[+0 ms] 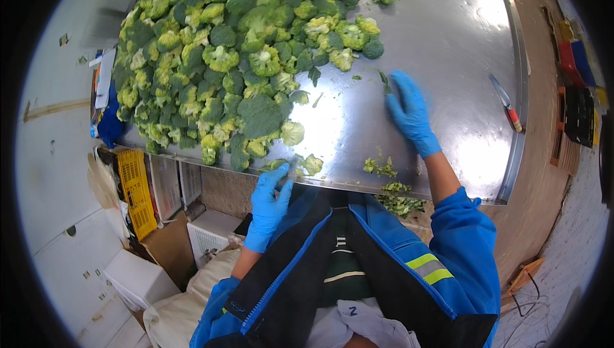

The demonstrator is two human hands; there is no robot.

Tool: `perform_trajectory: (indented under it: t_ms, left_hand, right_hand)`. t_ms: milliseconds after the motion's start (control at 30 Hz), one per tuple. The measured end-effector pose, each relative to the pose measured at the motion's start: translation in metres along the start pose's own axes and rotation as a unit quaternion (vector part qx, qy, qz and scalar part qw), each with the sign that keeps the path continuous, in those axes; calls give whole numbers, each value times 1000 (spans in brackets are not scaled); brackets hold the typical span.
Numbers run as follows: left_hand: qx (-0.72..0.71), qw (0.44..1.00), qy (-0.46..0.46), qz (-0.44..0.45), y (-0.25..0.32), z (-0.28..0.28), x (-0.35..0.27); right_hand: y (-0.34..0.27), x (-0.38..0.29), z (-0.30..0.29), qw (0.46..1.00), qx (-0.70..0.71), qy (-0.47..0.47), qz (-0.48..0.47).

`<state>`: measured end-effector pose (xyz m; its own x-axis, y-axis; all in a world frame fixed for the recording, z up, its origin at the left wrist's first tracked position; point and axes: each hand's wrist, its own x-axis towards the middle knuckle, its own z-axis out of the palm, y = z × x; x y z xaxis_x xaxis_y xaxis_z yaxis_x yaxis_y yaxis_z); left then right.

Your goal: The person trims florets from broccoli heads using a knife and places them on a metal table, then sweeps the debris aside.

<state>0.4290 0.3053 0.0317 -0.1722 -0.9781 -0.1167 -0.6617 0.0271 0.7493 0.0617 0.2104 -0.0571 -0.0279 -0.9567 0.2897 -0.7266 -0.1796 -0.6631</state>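
Note:
Broccoli florets (220,60) lie in a large heap over the left part of a stainless-steel table (431,27). My left hand (271,199), in a blue glove, is at the table's near edge beside a few florets (312,164); its thumb and fingers are apart and it grips nothing that I can see. My gloved right hand (409,113) is over the middle of the table, slightly blurred. A thin green leaf scrap (384,81) is at its fingertips; whether the fingers pinch it is unclear. To the right, a knife (506,103) with a red handle lies near the rim.
Leaf trimmings (380,168) sit near the front edge, with more trimmings (402,203) below it. A raised rim (519,70) bounds the table's right side. Under and beside the left end stand a yellow plastic crate (136,192), a white box (139,276) and a pale sack (184,307).

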Motion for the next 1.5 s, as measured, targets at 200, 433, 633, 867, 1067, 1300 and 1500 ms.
perform_trajectory:
  t_ms: [200, 433, 633, 867, 1067, 1300, 1500]
  left_hand:
    - [-31, 996, 36, -77, -20, -19, -4]
    - [101, 994, -11, -37, -9, -14, 15]
    - [167, 982, -14, -86, -19, -15, 30]
    - [112, 990, 6, -91, -21, -27, 27]
    - [16, 993, -90, 73, 13, -7, 44]
    - [109, 907, -379, 151, 70, 68, 83]
    - [97, 865, -467, 157, 102, 138, 73]
  right_hand:
    - [-83, 51, 84, 982, 13, -97, -159]
    - [-86, -30, 77, 921, 173, -284, -202]
    - [-166, -27, 93, 928, 136, -254, -236]
    - [-125, -52, 75, 888, 198, -314, -271]
    - [-76, -95, -30, 915, 173, -332, -153]
    - [-48, -139, -152, 911, 85, -111, 389]
    - [-58, -165, -140, 893, -57, -238, 378]
